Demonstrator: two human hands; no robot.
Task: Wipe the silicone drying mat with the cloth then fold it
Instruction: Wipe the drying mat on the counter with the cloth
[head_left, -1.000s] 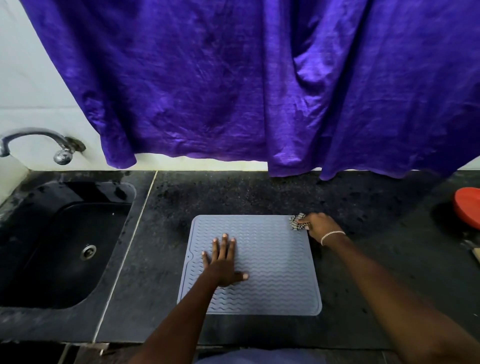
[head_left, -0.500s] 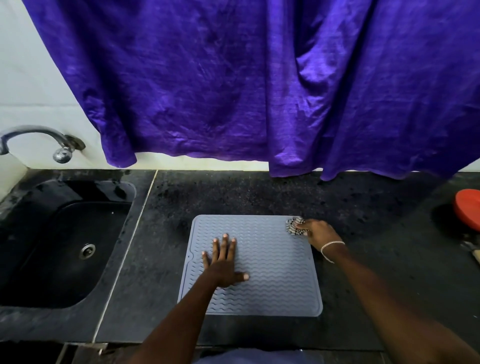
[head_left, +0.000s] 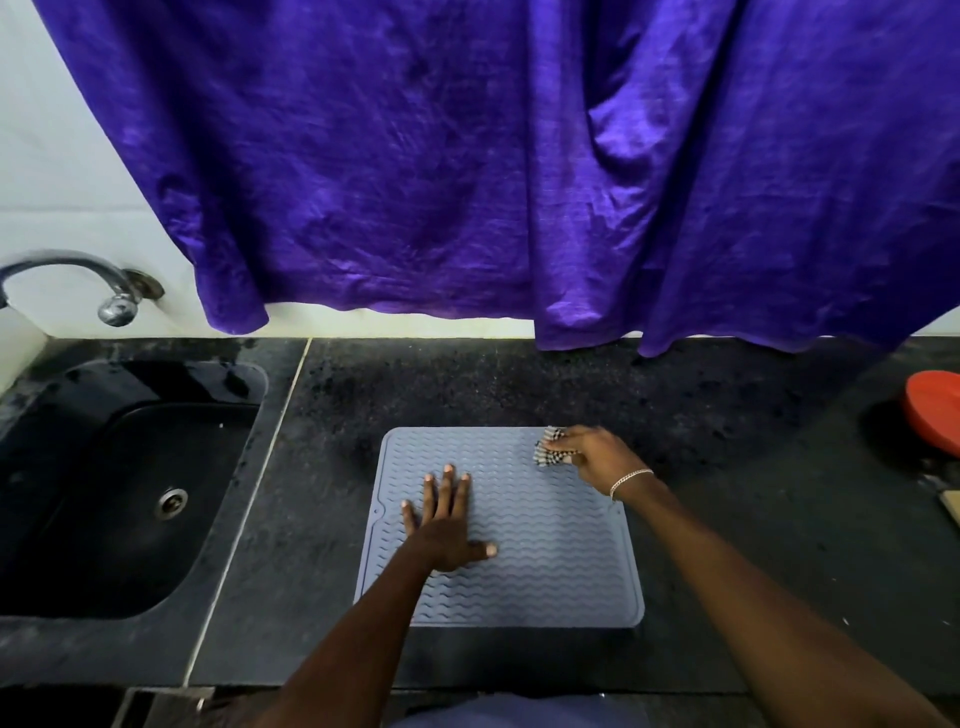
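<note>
The grey silicone mat (head_left: 545, 561) lies flat on the dark desk (head_left: 753, 545). The left hand (head_left: 447, 525) presses it open-palmed, fingers spread, left of centre. The right hand (head_left: 592, 457) grips a bunched checked cloth (head_left: 550, 453) at the mat's far right corner.

the mat (head_left: 545, 561) is seen as matt grey rubbery silicone, ribbed with wavy ridges. the counter (head_left: 727, 415) looks like dark speckled stone, dull. the sink (head_left: 62, 587) is glossy black. the tap (head_left: 67, 270) is shiny metal. the curtain (head_left: 467, 156) is creased purple fabric with a faint sheen. the cloth (head_left: 549, 454) is checked woven fabric.
</note>
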